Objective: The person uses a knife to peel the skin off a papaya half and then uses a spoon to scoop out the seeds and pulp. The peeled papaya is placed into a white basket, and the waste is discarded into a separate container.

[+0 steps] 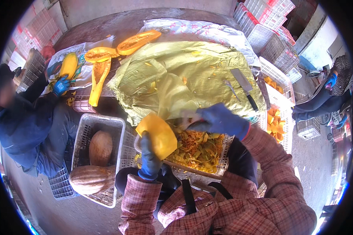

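My left hand [150, 157], in a blue glove, grips a peeled orange pumpkin piece [158, 135] from its lower left side. My right hand [222, 121], also gloved in blue, is to the right of the piece and apart from it. Its fingers close around a small hand tool [191, 119], too motion-blurred to name exactly. Below both hands is a plastic crate [228, 152] with pumpkin peelings and stringy pulp [201, 148] in it. A cleaver [243, 85] and a small slender metal tool [232, 90] lie on the yellow-green woven sheet [176, 67] in front of me.
Halved pumpkin pieces [101, 73] lie on the table's left part. Two whole pumpkins [101, 148] rest at a grey crate [122, 141] to my left. White crates [285, 117] of cut pumpkin [275, 124] stand right. A co-worker [32, 117] handles a yellow pumpkin [68, 65]; another person [326, 94] is right.
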`<state>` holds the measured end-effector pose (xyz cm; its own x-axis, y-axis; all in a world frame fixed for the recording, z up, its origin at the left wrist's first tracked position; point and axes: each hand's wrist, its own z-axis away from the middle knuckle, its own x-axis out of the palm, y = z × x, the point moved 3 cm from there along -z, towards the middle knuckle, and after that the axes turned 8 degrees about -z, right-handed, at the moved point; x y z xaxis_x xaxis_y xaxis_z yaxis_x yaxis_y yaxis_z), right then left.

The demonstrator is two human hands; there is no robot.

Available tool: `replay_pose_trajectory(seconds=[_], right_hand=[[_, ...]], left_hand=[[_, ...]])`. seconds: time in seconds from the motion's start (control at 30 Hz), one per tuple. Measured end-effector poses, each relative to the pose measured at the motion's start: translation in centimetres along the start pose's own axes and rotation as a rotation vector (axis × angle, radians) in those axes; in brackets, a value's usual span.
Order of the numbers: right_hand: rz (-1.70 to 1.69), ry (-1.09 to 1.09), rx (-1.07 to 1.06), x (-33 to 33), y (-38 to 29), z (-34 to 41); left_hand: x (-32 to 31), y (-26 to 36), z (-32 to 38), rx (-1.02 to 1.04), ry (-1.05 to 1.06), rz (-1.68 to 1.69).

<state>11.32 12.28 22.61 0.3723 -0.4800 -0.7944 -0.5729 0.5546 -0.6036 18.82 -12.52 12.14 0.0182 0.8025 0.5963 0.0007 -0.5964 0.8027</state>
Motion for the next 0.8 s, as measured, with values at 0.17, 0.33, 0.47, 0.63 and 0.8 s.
replay_pose_trajectory(seconds=[0.17, 0.33, 0.47, 0.63, 0.8], right_hand=[[0.038, 0.056, 0.474, -1.4, 6.7, 2.8], [-0.091, 0.12, 0.442, 1.8, 8.2, 1.9], [-0.059, 0.215, 0.587, 1.4, 12.1, -0.8], [-0.245, 0.323, 0.747, -0.2, 15.9, -3.5], [-0.443, 0.277, 0.469, 1.9, 9.2, -4.3]], left_hand=[[0.5, -0.7, -0.2, -0.069, 0.109, -0.01], [2.0, -0.1, -1.0, 0.095, 0.125, -0.384], [2.4, -0.2, -1.3, 0.134, 0.086, -0.5], [2.4, -1.1, -3.2, -0.128, 0.06, 0.285], [1.9, 0.2, -5.9, 0.004, 0.123, 0.35]])
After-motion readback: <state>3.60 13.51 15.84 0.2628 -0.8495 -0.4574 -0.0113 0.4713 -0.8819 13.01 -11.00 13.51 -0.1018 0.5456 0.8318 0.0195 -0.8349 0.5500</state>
